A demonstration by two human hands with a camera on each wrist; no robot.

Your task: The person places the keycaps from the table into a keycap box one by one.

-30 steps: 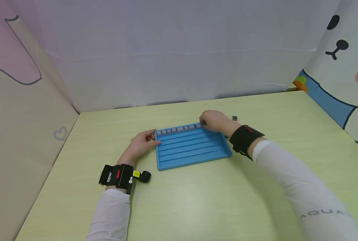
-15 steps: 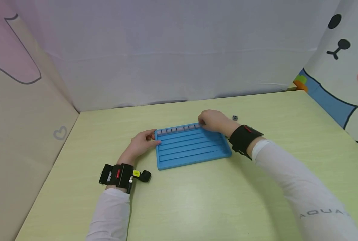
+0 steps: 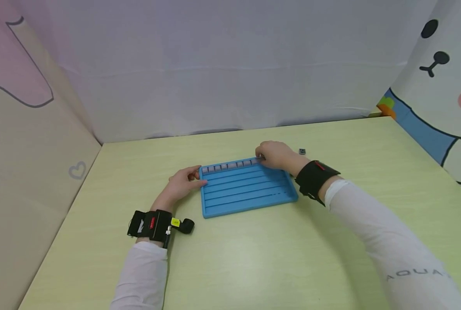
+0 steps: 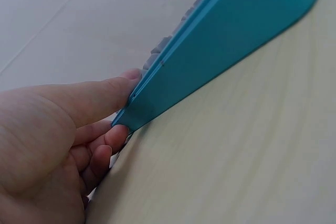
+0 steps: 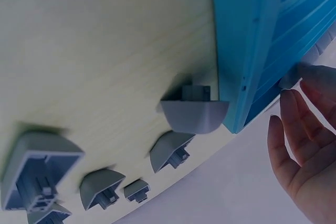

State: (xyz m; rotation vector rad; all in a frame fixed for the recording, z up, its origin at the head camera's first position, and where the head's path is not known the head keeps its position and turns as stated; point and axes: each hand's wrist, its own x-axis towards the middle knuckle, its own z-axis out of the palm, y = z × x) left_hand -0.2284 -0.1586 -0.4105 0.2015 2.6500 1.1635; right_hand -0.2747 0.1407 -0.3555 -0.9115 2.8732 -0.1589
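A blue slatted tray [image 3: 250, 185] lies on the table, with a row of pale grey keycaps [image 3: 230, 166] along its far edge. At the tray's far left corner, my left hand [image 3: 182, 185] grips the side, its thumb on the upper rim and fingers curled below, as the left wrist view shows. My right hand [image 3: 277, 155] is over the right part of the row. Between its thumb and fingertips it pinches a grey keycap [image 5: 289, 79] in the top channel. The far right end of the row is hidden behind this hand in the head view.
Several loose grey keycaps lie on the table right of the tray, including a near one [image 5: 195, 115] beside the tray wall and a larger one [image 5: 42, 166]. One dark-looking keycap [image 3: 302, 151] shows behind the right wrist. A white curtain [image 3: 230, 86] hangs behind the table.
The right hand's fingertips have shifted very slightly left at the row of keycaps. The left hand and the tray stay in place.
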